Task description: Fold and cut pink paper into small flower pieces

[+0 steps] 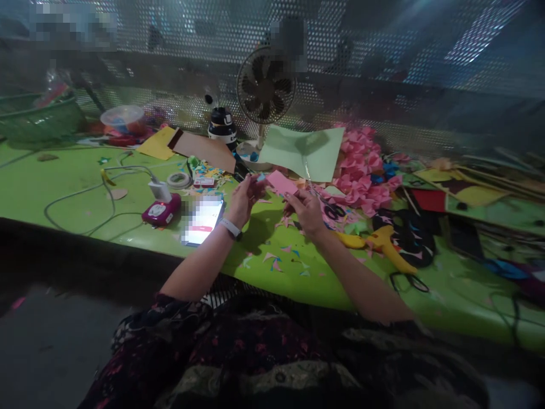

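Both my hands hold a small pink piece of paper [281, 183] above the green table [63, 187]. My left hand [244, 199] pinches its left end; a pale band sits on that wrist. My right hand [307, 210] grips the right end with fingers closed. A pile of folded pink paper pieces [361, 170] lies just beyond my right hand. Small paper scraps [281, 258] are scattered under my arms.
A lit phone [203, 221] lies left of my left hand, beside a pink device [162, 211] with a white charger and cable. A small fan [266, 91], a light green sheet [304, 150], a yellow glue gun [383, 243], scissors [334, 211] and a green basket [40, 119] stand around.
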{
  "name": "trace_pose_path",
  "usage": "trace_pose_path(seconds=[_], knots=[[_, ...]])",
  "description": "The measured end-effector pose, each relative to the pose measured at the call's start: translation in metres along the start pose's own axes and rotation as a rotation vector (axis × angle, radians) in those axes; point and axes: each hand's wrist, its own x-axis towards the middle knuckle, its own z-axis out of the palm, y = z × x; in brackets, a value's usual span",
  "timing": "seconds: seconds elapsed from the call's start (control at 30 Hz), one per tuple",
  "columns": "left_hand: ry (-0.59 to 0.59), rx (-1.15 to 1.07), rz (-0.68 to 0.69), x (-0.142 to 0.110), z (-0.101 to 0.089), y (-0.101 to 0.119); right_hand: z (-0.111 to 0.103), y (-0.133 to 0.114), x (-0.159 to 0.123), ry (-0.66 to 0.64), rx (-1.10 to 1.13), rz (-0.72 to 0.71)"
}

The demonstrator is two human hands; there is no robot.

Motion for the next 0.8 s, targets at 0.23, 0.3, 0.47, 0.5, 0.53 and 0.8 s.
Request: trace_pose_path(seconds=[0.23, 0.3, 0.47, 0.5, 0.53, 0.8], knots=[[-0.152, 0.058, -0.068, -0.005, 0.001, -0.005, -0.014, -0.004, 0.004, -0.239, -0.128, 0.090], [-0.184, 0.086, -0.123, -0.003, -0.002, -0.001, -0.027, -0.007, 0.009, -0.224, -0.180, -0.065], [-0.291, 0.236, -0.266, -0.001, -0.007, 0.000, -0.043, -0.009, 0.018, -0.380, -0.381, -0.397], [-0.310, 0.255, -0.275, -0.002, -0.007, -0.001, -0.042, -0.008, 0.018, -0.406, -0.399, -0.437], [-0.332, 0.269, -0.274, -0.002, -0.007, -0.002, -0.040, -0.007, 0.018, -0.409, -0.407, -0.466], [-0.460, 0.339, -0.106, -0.009, -0.003, -0.006, -0.024, 0.002, 0.013, -0.171, -0.249, -0.280]])
